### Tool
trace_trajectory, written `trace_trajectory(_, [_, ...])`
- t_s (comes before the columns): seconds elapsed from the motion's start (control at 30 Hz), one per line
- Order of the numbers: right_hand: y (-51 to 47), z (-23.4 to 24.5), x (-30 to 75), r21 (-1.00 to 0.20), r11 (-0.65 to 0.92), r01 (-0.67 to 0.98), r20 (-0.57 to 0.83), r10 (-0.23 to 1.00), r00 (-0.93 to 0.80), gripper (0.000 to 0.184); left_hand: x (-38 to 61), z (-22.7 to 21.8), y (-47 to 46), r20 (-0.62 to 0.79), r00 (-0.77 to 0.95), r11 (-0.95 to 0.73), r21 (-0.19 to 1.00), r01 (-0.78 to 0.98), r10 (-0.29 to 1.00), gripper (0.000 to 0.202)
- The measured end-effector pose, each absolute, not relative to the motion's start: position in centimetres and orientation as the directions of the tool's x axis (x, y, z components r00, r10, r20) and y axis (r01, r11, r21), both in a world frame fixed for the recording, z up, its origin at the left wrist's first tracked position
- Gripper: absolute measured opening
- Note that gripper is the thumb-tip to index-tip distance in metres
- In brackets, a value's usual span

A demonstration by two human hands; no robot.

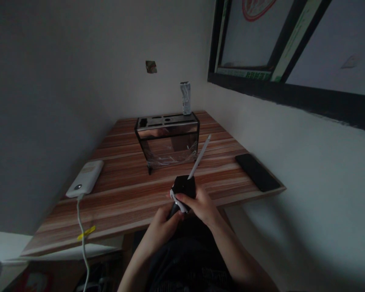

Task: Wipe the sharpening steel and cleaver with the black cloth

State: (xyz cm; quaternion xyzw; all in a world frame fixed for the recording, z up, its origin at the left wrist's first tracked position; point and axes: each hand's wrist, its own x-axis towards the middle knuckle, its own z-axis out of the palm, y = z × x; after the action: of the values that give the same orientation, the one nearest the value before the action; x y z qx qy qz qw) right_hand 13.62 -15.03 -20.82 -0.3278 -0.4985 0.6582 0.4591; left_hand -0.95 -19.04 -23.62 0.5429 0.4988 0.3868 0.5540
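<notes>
White blade is slanting up in front of the steel rack as I am clenching its dark handle in my left hand and pinching the black block at its base with my right hand, seemingly working them apart, which is calling for fingers kept off the edge.

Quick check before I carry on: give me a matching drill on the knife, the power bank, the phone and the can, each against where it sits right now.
Things:
1. knife
2. power bank
3. phone
4. can

Places:
A. flat at the right edge of the table
B. upright behind the rack, by the wall
C. held by the left hand and right hand
D. on the left side of the table, with a white cable attached

Pairs: 1-C, 2-D, 3-A, 4-B
</notes>
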Motion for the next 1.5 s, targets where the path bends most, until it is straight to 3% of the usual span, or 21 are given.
trace_trajectory(0.27, [-15.4,-20.4,13.7,-0.95,-0.088,-0.299,0.042,0.915,-0.402,0.035,-0.7,-23.0,-19.7,-0.322,0.323,0.369,0.925,-0.095,0.89,0.055])
trace_trajectory(0.5, [-15.6,-20.4,13.7,-0.938,-0.111,-0.329,0.032,0.916,-0.401,0.035,-0.6,-22.8,-20.0,-0.336,0.315,0.392,0.91,-0.135,0.888,0.055])
trace_trajectory(0.7, [-15.5,-20.4,14.0,-0.942,-0.046,-0.332,0.066,0.946,-0.318,0.037,-0.6,-23.0,-19.7,-0.272,0.283,0.29,0.957,-0.023,0.92,0.057])
trace_trajectory(1.03, [-13.3,-19.4,16.3,-0.908,0.093,-0.409,0.174,0.971,-0.164,0.03,-1.5,-23.4,-20.7,-0.351,0.338,0.315,0.936,0.158,0.873,0.056])
trace_trajectory(1.23, [-12.0,-18.2,18.1,-0.853,0.173,-0.493,0.205,0.979,-0.012,0.028,-2.1,-23.9,-21.2,-0.334,0.386,0.283,0.941,0.185,0.86,0.055])
trace_trajectory(1.5, [-11.0,-17.4,19.7,-0.841,0.268,-0.47,0.218,0.963,0.159,0.032,-2.3,-23.6,-21.8,-0.309,0.354,0.243,0.945,0.218,0.883,0.057])
